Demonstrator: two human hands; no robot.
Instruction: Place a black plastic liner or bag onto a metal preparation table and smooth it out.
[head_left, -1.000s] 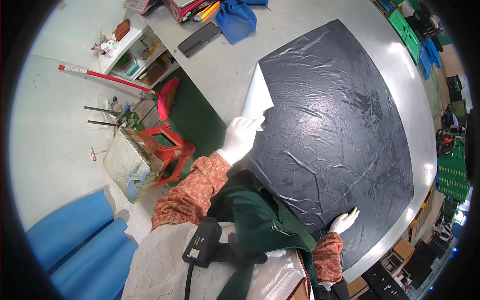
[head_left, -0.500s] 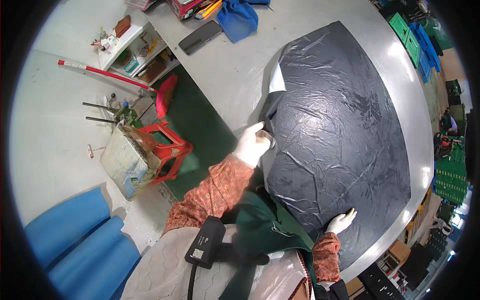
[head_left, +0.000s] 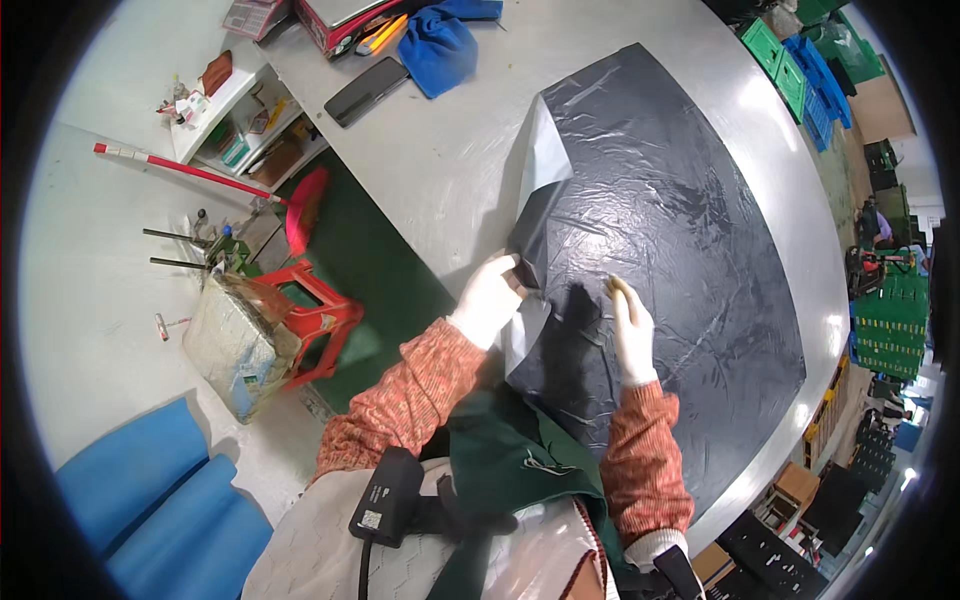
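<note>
A large black wrinkled plastic sheet point(head_left: 680, 220) lies across the table, with a pale underside point(head_left: 546, 150) showing where its left edge is turned up. My left hand point(head_left: 487, 300), in a white glove, is closed on that lifted edge, thumb and fingers pinching the black sheet. My right hand point(head_left: 631, 330), gloved too, hovers over the middle of the sheet with its fingers stretched forward and nothing in them. It casts a dark shadow on the sheet. What lies under the sheet is hidden.
The grey table point(head_left: 400, 190) carries a dark phone point(head_left: 366, 92), a blue cloth point(head_left: 438, 50) and orange-handled cutters point(head_left: 382, 34) at the far left. Left of it stand a red stool point(head_left: 325, 325), a wrapped box point(head_left: 235, 345) and a red-handled broom point(head_left: 200, 170). Green crates point(head_left: 775, 65) stand at right.
My right hand has risen off the sheet's near right part and moved up and left over its middle. At my left hand the edge is folded back further, showing more pale underside.
</note>
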